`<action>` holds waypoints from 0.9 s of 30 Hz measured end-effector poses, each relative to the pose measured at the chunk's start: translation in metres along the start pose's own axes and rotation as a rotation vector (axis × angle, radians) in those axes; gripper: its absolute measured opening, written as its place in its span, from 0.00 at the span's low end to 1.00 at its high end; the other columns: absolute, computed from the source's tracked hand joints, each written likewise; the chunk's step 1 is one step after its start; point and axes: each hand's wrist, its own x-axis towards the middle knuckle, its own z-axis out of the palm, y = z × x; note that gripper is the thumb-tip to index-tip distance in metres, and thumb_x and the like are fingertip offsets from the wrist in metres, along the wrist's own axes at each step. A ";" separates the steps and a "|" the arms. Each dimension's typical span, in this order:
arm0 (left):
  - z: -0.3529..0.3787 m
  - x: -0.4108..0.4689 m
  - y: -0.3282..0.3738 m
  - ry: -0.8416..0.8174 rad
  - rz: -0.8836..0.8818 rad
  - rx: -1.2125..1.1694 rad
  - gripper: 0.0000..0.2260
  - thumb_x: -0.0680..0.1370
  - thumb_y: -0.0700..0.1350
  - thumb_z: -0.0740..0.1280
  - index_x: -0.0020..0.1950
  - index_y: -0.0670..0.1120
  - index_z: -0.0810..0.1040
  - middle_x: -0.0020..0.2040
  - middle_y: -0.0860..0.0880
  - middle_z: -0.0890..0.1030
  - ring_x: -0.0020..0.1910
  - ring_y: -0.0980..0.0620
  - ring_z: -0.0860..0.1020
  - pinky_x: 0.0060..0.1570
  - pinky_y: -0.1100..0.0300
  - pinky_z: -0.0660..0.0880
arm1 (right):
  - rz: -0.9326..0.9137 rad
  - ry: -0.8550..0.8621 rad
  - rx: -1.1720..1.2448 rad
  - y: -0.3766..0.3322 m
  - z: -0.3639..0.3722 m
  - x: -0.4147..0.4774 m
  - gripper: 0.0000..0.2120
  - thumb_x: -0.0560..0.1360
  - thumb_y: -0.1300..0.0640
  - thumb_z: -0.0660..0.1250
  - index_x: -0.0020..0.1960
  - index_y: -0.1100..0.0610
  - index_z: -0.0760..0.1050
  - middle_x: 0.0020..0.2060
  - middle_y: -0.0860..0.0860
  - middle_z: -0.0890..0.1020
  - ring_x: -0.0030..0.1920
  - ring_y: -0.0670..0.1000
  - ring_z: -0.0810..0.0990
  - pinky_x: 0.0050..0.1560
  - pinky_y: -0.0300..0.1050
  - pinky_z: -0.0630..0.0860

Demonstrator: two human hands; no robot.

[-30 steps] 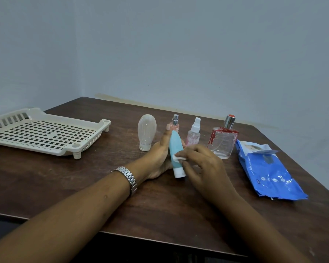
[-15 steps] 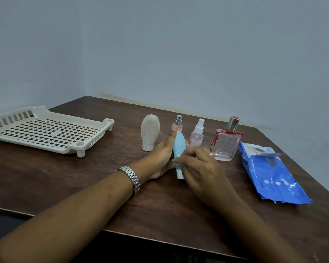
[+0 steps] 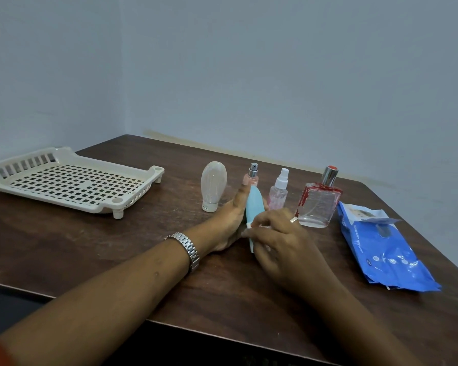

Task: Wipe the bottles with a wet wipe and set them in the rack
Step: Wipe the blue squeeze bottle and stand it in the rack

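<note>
My left hand [image 3: 229, 220] holds a light blue tube bottle [image 3: 253, 204] tilted over the table, thumb up along its side. My right hand [image 3: 280, 239] pinches a small white wet wipe [image 3: 249, 225] against the tube's lower part and hides its cap end. Behind them stand a frosted oval bottle [image 3: 213, 184], a slim pink spray bottle with a silver top [image 3: 253, 173], a small pink spray bottle with a white top [image 3: 278, 191] and a square glass perfume bottle [image 3: 318, 204]. The cream plastic rack [image 3: 72, 180] lies at the left with nothing in it.
A blue pack of wet wipes [image 3: 381, 249] lies at the right, its flap open. The dark wooden table [image 3: 90, 247] has its front edge close to me. Blue walls stand behind.
My right hand has slid the wipe down the tube toward its cap end, which it now covers. The left hand keeps its hold. The view has shifted slightly.
</note>
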 end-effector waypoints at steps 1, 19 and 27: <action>0.000 0.000 0.000 -0.002 -0.004 0.003 0.29 0.75 0.69 0.48 0.45 0.46 0.75 0.37 0.47 0.77 0.35 0.53 0.76 0.30 0.64 0.74 | 0.008 0.008 0.007 0.001 0.000 0.000 0.11 0.72 0.56 0.61 0.47 0.55 0.82 0.46 0.48 0.77 0.46 0.50 0.75 0.44 0.38 0.72; 0.000 0.003 -0.003 0.038 -0.010 -0.084 0.30 0.76 0.69 0.47 0.46 0.46 0.77 0.37 0.50 0.81 0.38 0.53 0.80 0.40 0.59 0.77 | 0.127 0.116 0.126 0.012 0.000 0.005 0.10 0.73 0.62 0.63 0.51 0.56 0.81 0.49 0.49 0.80 0.51 0.44 0.75 0.52 0.36 0.70; 0.003 0.004 -0.001 0.088 -0.018 -0.140 0.35 0.76 0.69 0.44 0.41 0.44 0.79 0.36 0.48 0.82 0.36 0.52 0.80 0.40 0.59 0.77 | 0.109 0.089 0.127 0.016 -0.001 -0.001 0.09 0.71 0.62 0.64 0.48 0.55 0.81 0.48 0.49 0.81 0.51 0.43 0.75 0.53 0.35 0.71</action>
